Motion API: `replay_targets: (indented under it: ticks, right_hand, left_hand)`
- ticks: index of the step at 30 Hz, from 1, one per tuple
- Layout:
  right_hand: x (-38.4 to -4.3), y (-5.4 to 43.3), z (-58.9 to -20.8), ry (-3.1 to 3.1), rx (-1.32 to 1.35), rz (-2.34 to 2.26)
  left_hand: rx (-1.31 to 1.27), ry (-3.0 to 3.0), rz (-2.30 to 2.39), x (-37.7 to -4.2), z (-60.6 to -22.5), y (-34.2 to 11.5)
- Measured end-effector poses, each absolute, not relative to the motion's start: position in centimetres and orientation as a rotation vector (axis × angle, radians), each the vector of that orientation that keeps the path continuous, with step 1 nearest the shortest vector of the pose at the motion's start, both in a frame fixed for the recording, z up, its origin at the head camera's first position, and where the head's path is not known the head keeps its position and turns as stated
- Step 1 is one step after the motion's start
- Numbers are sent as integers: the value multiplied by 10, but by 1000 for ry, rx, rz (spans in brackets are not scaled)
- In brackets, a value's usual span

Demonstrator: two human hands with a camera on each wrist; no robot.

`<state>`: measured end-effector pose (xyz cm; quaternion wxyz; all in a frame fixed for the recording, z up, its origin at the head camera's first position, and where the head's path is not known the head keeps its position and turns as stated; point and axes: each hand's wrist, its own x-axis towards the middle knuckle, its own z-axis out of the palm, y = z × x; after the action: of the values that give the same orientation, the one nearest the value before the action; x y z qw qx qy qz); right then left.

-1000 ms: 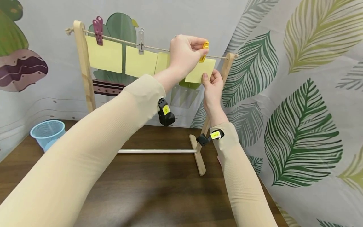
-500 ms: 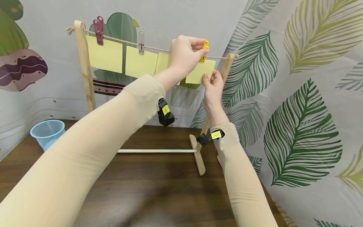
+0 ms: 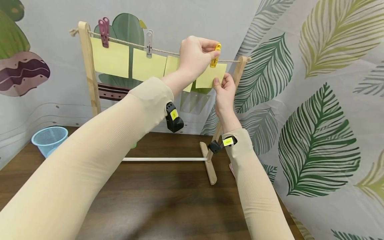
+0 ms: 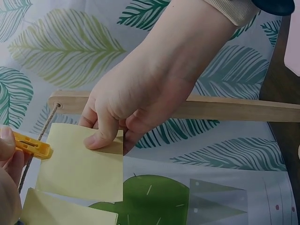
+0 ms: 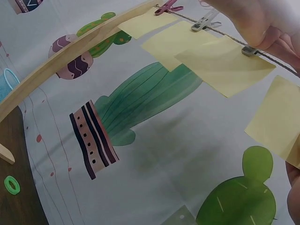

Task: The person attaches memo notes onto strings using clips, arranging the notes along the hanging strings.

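My left hand (image 3: pixel 196 56) pinches a yellow clothespin (image 3: pixel 215 56) between thumb and fingers. In the left wrist view, the clothespin (image 4: pixel 33 145) lies across the rope (image 4: pixel 47 123) and reaches the edge of a yellow paper note (image 4: pixel 79 161). With thumb and fingers, my right hand (image 3: pixel 225 95) grips that note (image 3: pixel 211 76) by its lower right corner. Further left, a purple clothespin (image 3: pixel 104 32) and a clear one (image 3: pixel 149 43) fasten yellow notes to the rope. A grey clip (image 5: pixel 249 50) on another note shows in the right wrist view; my left hand hides it in the head view.
The rope runs between two wooden posts (image 3: pixel 87 66) of a stand joined by a white bar (image 3: pixel 165 159). A blue mesh basket (image 3: pixel 49 138) is at the table's left, and a green ring (image 5: pixel 12 185) lies there too. A patterned curtain (image 3: pixel 315 133) hangs behind and right.
Both hands stay in nearly the same place, still on the clothespin and the note. The lower corner of the neighbouring note shows more below my left wrist.
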<state>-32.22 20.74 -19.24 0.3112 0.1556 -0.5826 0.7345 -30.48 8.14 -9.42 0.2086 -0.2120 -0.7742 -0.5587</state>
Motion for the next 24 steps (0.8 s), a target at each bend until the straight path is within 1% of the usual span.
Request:
replay_targets:
  ticks: [24]
  right_hand:
    - [-321,210,-189,-1536,420,1946]
  left_hand:
    - [-560,-2155,-1498,-307,-98,84]
